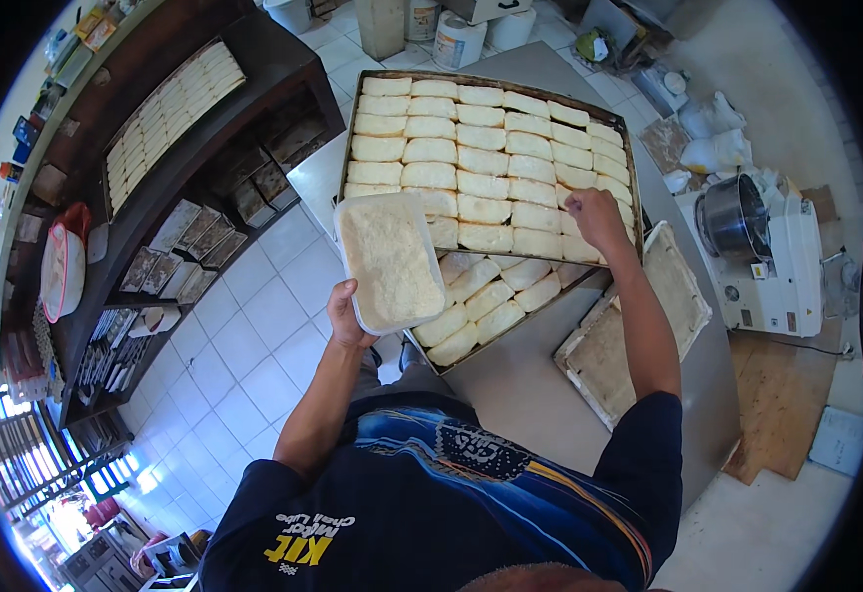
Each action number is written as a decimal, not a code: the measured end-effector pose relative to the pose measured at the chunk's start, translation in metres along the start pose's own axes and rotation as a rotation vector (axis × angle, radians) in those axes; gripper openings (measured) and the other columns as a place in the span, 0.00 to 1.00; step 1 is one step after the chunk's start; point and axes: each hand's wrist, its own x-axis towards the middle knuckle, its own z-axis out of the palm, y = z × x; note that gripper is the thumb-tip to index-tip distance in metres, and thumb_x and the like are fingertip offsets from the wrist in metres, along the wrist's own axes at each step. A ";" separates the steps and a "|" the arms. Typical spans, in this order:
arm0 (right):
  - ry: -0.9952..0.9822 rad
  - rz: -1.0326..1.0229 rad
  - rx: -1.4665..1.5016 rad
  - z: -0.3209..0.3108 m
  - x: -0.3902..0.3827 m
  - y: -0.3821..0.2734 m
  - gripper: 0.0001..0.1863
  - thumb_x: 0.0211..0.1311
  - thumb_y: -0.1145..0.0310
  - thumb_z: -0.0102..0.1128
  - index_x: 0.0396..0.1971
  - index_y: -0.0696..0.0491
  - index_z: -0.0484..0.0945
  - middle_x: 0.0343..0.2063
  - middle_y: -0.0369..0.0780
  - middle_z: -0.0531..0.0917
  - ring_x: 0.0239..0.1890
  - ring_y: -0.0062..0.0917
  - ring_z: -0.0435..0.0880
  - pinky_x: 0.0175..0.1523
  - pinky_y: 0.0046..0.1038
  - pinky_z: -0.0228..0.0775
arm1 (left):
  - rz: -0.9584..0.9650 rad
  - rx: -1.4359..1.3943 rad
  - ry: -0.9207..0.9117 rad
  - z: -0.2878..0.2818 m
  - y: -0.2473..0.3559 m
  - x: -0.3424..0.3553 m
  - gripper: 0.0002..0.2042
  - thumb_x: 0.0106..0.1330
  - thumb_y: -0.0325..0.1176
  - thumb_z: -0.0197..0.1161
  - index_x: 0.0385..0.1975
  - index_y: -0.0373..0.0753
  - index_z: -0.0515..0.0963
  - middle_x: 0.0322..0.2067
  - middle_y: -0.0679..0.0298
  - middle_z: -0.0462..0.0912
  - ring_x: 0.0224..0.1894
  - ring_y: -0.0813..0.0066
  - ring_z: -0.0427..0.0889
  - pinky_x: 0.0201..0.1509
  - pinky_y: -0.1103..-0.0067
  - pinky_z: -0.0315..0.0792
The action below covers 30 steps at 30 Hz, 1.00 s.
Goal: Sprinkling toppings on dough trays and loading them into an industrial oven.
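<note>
Step (est.): crumb topping. My L hand (345, 314) grips tub (402, 325) of crumbs (390, 259) at upper tray's (451, 75) near-L corner. My R hand (597, 219): over rolls (481, 163), fingertips bunched; pinch contents, can't tell. Next req.: even release.

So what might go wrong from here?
The left hand holds the plastic tub near one corner, so it might tip and spill its pale crumbs. The right hand is close to the bread rolls and might dent them. The upper tray overlaps the lower tray, so a nudge could perhaps shift it.
</note>
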 end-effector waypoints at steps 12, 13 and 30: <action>0.228 0.007 0.102 -0.035 0.029 -0.004 0.07 0.46 0.78 0.55 0.27 0.60 0.80 0.21 0.42 0.81 0.20 0.26 0.76 0.32 0.25 0.68 | -0.112 0.046 -0.019 0.034 -0.032 0.039 0.32 0.53 0.43 0.52 0.58 0.33 0.59 0.52 0.48 0.69 0.49 0.54 0.72 0.53 0.66 0.65; 0.159 0.012 0.187 -0.050 0.025 -0.025 0.07 0.47 0.78 0.55 0.28 0.60 0.80 0.21 0.41 0.81 0.20 0.24 0.76 0.31 0.23 0.68 | -0.115 0.078 -0.031 0.039 -0.034 0.046 0.32 0.53 0.43 0.52 0.58 0.32 0.58 0.52 0.48 0.69 0.49 0.54 0.72 0.53 0.66 0.65; 0.015 -0.193 0.243 -0.010 0.044 -0.075 0.10 0.43 0.77 0.58 0.30 0.59 0.78 0.21 0.39 0.78 0.24 0.24 0.76 0.32 0.23 0.67 | -0.320 0.017 -0.130 0.069 -0.085 0.139 0.25 0.56 0.41 0.50 0.52 0.32 0.64 0.45 0.51 0.74 0.43 0.61 0.76 0.47 0.70 0.69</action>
